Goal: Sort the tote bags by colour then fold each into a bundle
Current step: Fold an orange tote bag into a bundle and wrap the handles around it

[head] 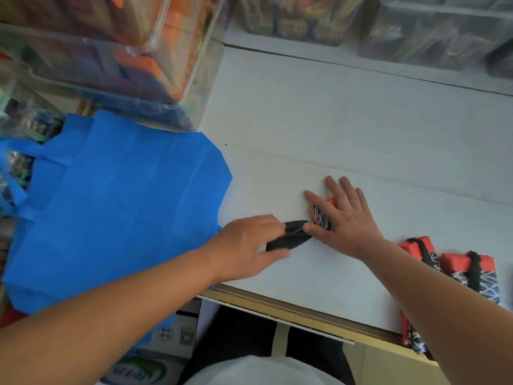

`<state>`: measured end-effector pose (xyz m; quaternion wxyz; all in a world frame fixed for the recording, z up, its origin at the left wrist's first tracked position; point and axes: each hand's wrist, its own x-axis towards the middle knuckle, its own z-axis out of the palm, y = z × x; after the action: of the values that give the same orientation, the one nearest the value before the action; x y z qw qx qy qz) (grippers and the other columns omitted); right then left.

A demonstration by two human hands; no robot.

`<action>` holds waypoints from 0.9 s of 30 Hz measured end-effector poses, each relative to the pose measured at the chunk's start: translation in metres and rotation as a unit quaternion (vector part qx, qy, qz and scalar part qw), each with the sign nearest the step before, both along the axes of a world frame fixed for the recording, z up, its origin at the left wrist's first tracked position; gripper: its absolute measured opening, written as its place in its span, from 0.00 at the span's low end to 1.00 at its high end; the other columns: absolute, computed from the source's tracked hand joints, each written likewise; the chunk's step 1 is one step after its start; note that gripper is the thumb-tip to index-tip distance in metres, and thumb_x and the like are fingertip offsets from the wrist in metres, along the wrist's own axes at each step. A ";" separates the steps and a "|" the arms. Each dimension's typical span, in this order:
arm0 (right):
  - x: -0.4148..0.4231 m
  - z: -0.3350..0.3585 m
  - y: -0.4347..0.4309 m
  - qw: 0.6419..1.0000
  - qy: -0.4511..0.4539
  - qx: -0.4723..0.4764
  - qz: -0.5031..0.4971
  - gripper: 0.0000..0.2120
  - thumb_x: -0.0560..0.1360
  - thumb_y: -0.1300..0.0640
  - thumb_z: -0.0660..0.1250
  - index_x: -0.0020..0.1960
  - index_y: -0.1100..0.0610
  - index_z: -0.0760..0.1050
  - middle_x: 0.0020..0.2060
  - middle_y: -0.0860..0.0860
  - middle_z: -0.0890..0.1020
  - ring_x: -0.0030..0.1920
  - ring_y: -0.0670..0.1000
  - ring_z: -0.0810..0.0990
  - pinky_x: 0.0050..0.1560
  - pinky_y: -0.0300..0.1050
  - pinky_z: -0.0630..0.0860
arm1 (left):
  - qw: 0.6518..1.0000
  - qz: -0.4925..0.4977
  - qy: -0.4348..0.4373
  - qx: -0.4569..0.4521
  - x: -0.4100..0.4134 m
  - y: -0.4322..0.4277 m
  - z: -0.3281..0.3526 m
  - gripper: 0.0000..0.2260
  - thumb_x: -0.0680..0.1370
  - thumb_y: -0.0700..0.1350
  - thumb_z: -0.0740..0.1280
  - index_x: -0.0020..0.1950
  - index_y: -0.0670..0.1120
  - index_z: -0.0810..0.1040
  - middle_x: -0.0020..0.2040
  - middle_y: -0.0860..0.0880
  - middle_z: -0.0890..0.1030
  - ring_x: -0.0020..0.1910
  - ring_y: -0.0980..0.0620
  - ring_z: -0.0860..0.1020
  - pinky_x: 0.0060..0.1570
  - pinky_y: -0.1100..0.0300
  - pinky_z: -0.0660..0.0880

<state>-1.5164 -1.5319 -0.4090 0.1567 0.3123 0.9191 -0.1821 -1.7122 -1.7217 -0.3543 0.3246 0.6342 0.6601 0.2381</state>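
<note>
Now, right hand [350,221]: flat, fingers straight, pressing the folded bag [320,218] beneath.
Left hand [244,245]: gripping its black strap [291,238].

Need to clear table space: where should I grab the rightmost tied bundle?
I'd pinch the rightmost bundle from above across its black strap, far and near edges. It lies flat, the strap binds its middle, and another bundle crowds its left side.

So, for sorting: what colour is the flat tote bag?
Flat tote bag: plain blue, head view.
</note>
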 end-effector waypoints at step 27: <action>-0.012 0.003 -0.059 0.986 -0.013 0.045 -0.159 0.44 0.70 0.18 0.49 0.81 0.36 0.48 0.82 0.50 0.36 0.79 0.54 0.26 0.79 0.64 0.38 | 0.832 0.463 -0.191 -0.240 0.039 0.014 -0.034 0.10 0.81 0.54 0.67 0.48 0.48 0.77 0.44 0.47 0.82 0.35 0.47 0.83 0.29 0.50 0.82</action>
<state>-1.5287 -1.5913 -0.4063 0.1237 0.4632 0.8631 -0.1589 -1.6728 -1.7078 -0.3882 0.4378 0.0984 0.8380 0.3105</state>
